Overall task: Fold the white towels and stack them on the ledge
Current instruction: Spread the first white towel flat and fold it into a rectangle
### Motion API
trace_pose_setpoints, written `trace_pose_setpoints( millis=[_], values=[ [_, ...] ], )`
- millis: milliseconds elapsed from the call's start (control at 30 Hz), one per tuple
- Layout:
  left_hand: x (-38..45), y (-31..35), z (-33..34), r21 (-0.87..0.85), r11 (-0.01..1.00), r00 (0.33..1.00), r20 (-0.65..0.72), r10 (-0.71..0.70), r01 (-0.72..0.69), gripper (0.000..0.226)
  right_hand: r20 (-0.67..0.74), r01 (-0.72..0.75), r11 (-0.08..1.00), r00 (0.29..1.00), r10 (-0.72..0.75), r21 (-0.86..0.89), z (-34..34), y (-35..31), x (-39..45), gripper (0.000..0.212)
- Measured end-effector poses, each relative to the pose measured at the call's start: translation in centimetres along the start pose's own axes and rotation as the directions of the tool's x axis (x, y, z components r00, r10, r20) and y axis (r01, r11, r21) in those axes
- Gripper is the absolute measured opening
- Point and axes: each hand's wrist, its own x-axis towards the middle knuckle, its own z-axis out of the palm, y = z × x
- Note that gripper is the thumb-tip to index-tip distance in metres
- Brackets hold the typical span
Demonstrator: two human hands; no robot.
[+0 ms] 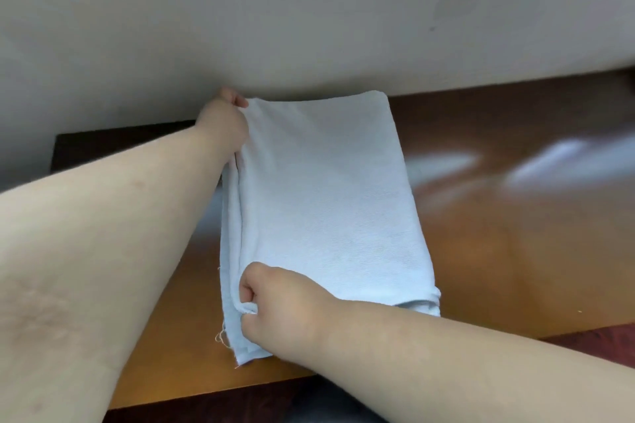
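My two arms come into view from the bottom and left edges, both bare from above the elbow down, with no sleeves, watch, bracelets or rings that I can see. My left hand (223,120) is small and rounded at the end of a broad forearm that fills the lower left, and that forearm carries a few faint blotchy marks. My right hand (278,306) is likewise bare, with short fingers and a soft, full wrist.
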Motion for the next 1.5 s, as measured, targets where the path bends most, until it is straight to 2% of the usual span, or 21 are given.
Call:
trace_pose_setpoints(
  millis=[133,200,267,300,367,400,433,467,500,567,600,633,733,833,900,1000,1100,1167,1300,1400,1500],
  values=[
    [2.0,-3.3,0.7,0.052,0.998,0.999,0.047,0.019,-0.022,0.039,0.1,-0.12,0.993,0.988,0.119,-0.001,2.1,0.8,2.4,0.022],
    [2.3,-3.2,1.2,0.061,0.998,0.998,0.054,0.026,-0.03,0.04,0.229,-0.128,0.991,0.964,0.133,-0.036,1.9,1.0,2.7,0.049],
    [1.5,-2.9,1.5,0.132,0.991,0.999,-0.021,0.028,-0.025,0.046,0.267,-0.079,0.995,0.959,0.091,-0.056,0.1,1.1,2.6,0.06],
    [0.5,-2.7,1.6,0.185,0.982,0.997,-0.066,0.036,-0.024,0.051,0.204,-0.045,0.998,0.977,0.055,-0.051,-1.5,1.0,2.7,0.054],
    [-2.6,-2.9,2.1,0.294,0.943,0.973,-0.12,0.197,-0.155,0.058,-0.13,0.01,0.999,0.991,-0.016,-0.052,-6.1,1.6,3.5,0.034],
    [-4.5,-3.2,2.8,0.328,0.906,0.947,-0.085,0.311,-0.268,0.057,-0.324,0.018,0.996,0.945,-0.045,-0.086,-8.9,2.3,4.3,0.028],
    [-6.6,-3.5,3.5,0.33,0.874,0.924,-0.012,0.382,-0.356,0.056,-0.46,-0.004,0.989,0.885,-0.066,-0.149,-11.8,3.0,5.2,0.028],
    [-8.7,-3.7,4.3,0.321,0.863,0.919,0.076,0.387,-0.39,0.055,-0.505,-0.048,0.966,0.858,-0.09,-0.255,-14.7,3.7,6.2,0.032],
    [-10.5,-3.9,5.3,0.339,0.861,0.925,0.161,0.344,-0.379,0.056,-0.451,-0.097,0.906,0.886,-0.11,-0.412,-17.2,4.6,7.2,0.038],
    [-13.0,-4.2,7.3,0.494,0.796,0.933,0.26,0.249,-0.35,0.06,-0.217,-0.162,0.714,0.976,0.015,-0.681,-20.3,6.6,8.8,0.048],
    [-13.5,-4.2,8.1,0.574,0.744,0.937,0.273,0.219,-0.341,0.062,-0.129,-0.164,0.617,0.987,0.101,-0.77,-21.0,7.4,9.1,0.051],
    [-13.7,-4.0,8.6,0.628,0.706,0.942,0.275,0.191,-0.326,0.066,-0.087,-0.159,0.57,0.985,0.152,-0.806,-21.3,8.2,9.0,0.054],
    [-13.3,-2.8,9.1,0.699,0.655,0.947,0.309,0.086,-0.287,0.082,-0.097,-0.18,0.582,0.98,0.171,-0.793,-21.0,9.9,7.6,0.058],
    [-14.0,-1.3,9.8,0.743,0.59,0.927,0.375,0.027,-0.317,0.096,-0.154,-0.274,0.573,0.956,0.249,-0.772,-20.5,11.0,4.9,0.062],
    [-14.5,-0.3,10.4,0.764,0.527,0.906,0.422,0.028,-0.372,0.097,-0.19,-0.333,0.545,0.934,0.303,-0.769,-20.0,11.6,2.6,0.065],
    [-15.3,1.2,11.9,0.748,0.461,0.857,0.512,0.058,-0.478,0.088,-0.215,-0.357,0.438,0.915,0.341,-0.825,-18.6,12.7,-1.4,0.066],
    [-16.1,2.9,13.6,0.718,0.421,0.815,0.572,0.094,-0.553,0.085,-0.276,-0.461,0.441,0.864,0.421,-0.77,-16.9,14.3,-4.9,0.069],
    [-16.7,4.2,14.7,0.721,0.404,0.807,0.585,0.081,-0.563,0.09,-0.238,-0.45,0.445,0.859,0.454,-0.774,-15.9,15.4,-6.8,0.066],
    [-19.1,5.8,17.0,0.762,0.425,0.845,0.534,0.014,-0.488,0.092,-0.104,-0.338,0.489,0.89,0.444,-0.804,-14.8,16.0,-9.4,0.037],
    [-21.3,4.7,18.2,0.752,0.525,0.885,0.465,0.008,-0.4,0.085,-0.171,-0.428,0.532,0.869,0.465,-0.731,-14.5,15.9,-9.8,0.049],
    [-23.3,1.4,17.7,0.667,0.645,0.916,0.375,0.14,-0.372,0.066,-0.155,-0.415,0.451,0.848,0.507,-0.79,-15.2,15.0,-9.1,0.052]
  ],
)
